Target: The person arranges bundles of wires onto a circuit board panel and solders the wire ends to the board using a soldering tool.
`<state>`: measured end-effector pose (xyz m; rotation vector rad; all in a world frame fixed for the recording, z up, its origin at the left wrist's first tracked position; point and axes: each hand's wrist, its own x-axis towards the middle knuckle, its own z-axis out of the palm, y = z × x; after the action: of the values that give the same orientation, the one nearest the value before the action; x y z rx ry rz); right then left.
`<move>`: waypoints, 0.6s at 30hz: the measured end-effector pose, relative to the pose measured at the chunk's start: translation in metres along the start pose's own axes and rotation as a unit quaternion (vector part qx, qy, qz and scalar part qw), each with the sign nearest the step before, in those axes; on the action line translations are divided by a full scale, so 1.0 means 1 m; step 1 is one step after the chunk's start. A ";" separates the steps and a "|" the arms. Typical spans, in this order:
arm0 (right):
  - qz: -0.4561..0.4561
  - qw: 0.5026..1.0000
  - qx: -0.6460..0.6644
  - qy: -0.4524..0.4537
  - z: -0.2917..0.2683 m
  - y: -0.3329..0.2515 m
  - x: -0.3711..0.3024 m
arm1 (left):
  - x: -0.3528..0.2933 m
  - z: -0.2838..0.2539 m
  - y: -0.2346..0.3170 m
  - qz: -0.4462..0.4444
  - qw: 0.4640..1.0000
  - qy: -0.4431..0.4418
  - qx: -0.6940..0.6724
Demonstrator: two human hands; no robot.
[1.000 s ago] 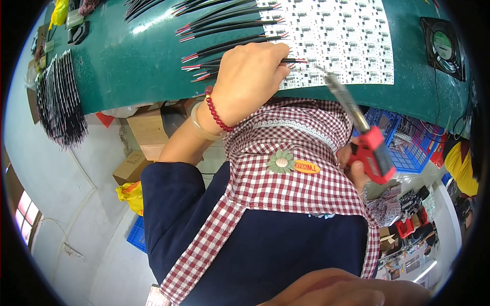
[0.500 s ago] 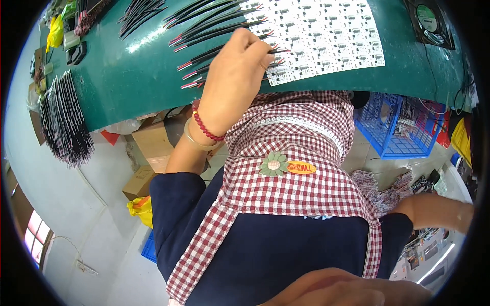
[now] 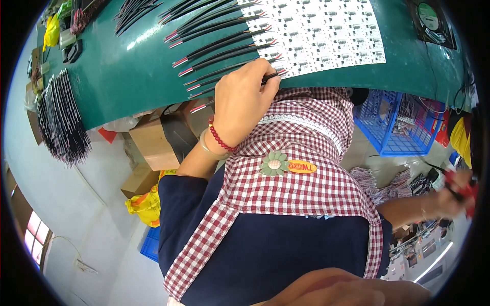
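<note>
My left hand (image 3: 246, 99), with a red bead bracelet and a pale bangle at its wrist, is closed in a pinch on a short black cable (image 3: 270, 76). The cable's stripped red and white tips lie by the near left corner of a white circuit board sheet (image 3: 332, 35). More black cables (image 3: 219, 55) with bared red and white ends lie in a row, their right ends resting on the board's left side. At the far right my right hand (image 3: 454, 199) is blurred, closed around a red and black object (image 3: 467, 196); its kind is unclear.
On the green table (image 3: 127, 76) stand a round dark device (image 3: 429, 20) at the right and a loose cable pile (image 3: 135, 13) at the back. A cable bundle (image 3: 61, 120) hangs over the left edge. Below are a blue crate (image 3: 398, 125) and cardboard boxes (image 3: 153, 143).
My left hand has come nearer to me along the row and now pinches a cable at the sheet's near corner. My right hand has swung upward into view with the red and black object.
</note>
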<state>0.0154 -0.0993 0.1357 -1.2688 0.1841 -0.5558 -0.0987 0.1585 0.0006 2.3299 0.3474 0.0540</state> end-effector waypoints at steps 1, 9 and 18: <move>0.070 0.968 -0.022 -0.239 -0.125 -0.002 0.069 | -0.006 -0.009 -0.011 -0.024 0.999 0.013 -0.017; 0.301 0.842 -0.118 -0.431 -0.133 0.107 -0.079 | 0.004 0.001 -0.004 -0.020 0.999 0.023 0.015; 0.371 0.807 -0.097 -0.450 -0.135 0.120 -0.093 | 0.007 0.001 -0.004 -0.039 0.999 0.016 0.030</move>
<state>-0.0872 -0.1461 -0.0332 -1.4036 -0.0778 0.7781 -0.0931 0.1623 -0.0030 2.3744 0.4610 0.0433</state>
